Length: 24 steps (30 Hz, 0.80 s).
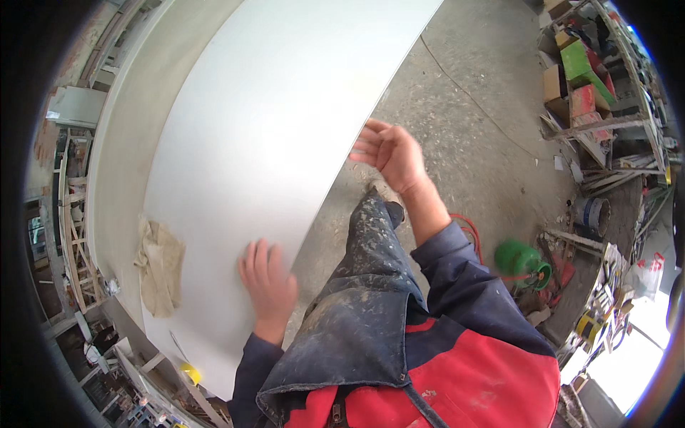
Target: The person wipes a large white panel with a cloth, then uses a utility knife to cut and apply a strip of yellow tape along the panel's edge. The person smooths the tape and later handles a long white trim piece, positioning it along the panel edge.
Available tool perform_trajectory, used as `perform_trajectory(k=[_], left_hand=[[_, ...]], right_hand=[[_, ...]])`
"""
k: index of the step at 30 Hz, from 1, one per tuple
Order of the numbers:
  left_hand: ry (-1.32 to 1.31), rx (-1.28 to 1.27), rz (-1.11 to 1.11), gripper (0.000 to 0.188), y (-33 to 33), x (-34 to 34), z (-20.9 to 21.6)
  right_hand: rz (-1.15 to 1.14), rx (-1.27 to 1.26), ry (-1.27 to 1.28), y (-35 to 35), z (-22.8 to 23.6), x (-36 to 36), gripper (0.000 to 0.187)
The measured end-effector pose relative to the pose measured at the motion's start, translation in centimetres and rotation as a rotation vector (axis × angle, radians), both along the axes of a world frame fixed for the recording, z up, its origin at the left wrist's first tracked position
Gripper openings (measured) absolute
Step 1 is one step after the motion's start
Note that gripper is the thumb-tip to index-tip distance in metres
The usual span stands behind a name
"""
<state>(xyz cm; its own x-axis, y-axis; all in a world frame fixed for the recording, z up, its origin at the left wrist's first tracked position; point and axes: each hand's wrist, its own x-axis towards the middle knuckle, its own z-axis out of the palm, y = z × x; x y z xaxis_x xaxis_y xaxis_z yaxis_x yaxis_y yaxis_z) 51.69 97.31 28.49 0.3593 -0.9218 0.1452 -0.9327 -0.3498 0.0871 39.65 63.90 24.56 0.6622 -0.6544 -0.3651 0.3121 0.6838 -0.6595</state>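
A large smooth white panel (pixel 250 128) stretches diagonally in front of me, on a pale table surface (pixel 118 178). My left hand (pixel 267 282) lies on the panel near its right edge, fingers extended, holding nothing. At the same edge, farther away, is my right hand (pixel 389 153), palm turned up and fingers stretched out. Its fingertips reach the panel's edge; whether they touch its underside is hidden. A crumpled beige cloth (pixel 158 267) rests at the panel's left side. Near the close left corner lies a small yellow object (pixel 190 373), its kind unclear.
A green gas cylinder (pixel 523 262) with a red hose (pixel 467 228) stands on the floor to my right. A thin cable (pixel 471 96) crosses the dusty concrete. Cluttered shelves (pixel 599 121) with boxes line the right side; wooden frames (pixel 75 221) stand at left.
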Motion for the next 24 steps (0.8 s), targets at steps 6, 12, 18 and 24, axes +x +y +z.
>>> perform_trajectory(k=[6,12,18,24], left_hand=[[0.025,0.054,0.050,0.061,1.4,0.0,-0.1],[0.087,0.156,0.142,0.065,1.5,-0.4,0.1],[0.131,0.174,0.242,0.071,-2.1,-1.4,1.7],[0.286,-0.013,0.150,0.063,-13.6,-1.2,2.2]], right_hand=[[-0.041,-0.136,0.112,-16.1,-0.1,-0.4,0.050],[0.004,-0.124,0.323,-22.8,2.0,0.0,0.028],[0.068,-0.134,0.446,-23.7,2.4,0.4,0.023],[0.114,-0.155,0.479,-24.0,2.4,0.8,0.024]])
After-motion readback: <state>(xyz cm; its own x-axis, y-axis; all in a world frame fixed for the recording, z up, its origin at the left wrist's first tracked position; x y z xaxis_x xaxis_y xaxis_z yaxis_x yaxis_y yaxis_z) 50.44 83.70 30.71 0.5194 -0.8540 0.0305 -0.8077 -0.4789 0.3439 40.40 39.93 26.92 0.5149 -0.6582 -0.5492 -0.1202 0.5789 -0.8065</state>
